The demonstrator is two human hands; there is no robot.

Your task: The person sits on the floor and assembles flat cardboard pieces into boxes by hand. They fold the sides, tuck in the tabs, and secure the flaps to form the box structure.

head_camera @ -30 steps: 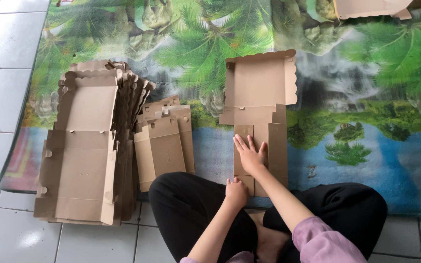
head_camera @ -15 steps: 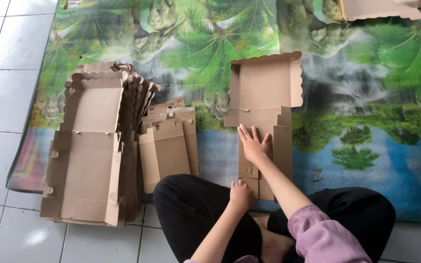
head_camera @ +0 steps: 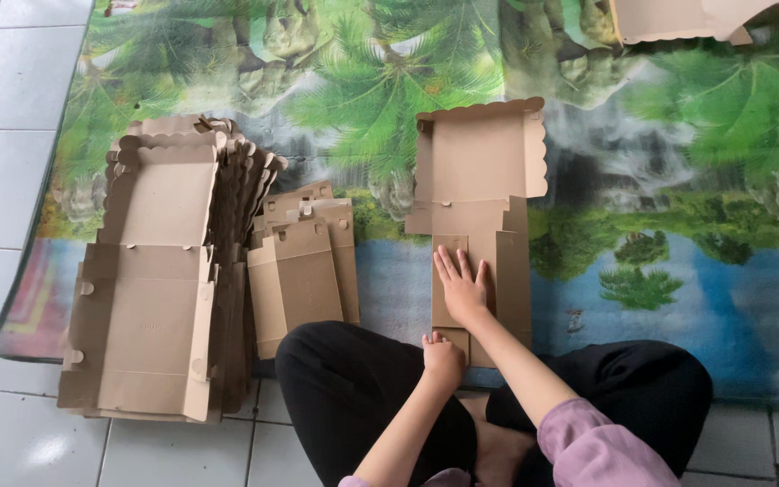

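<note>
Under the right hand, fingers spread flat, lies the cardboard box blank; the left hand pinches its near edge.

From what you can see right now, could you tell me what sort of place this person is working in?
Probably a room at home, used for folding boxes by hand: the person sits on a white tiled floor, on a printed jungle mat, with a stack of flat cardboard boxes beside them.

One unfolded cardboard box, two stacks of flat cardboard blanks, one printed mat, two hands.
</note>
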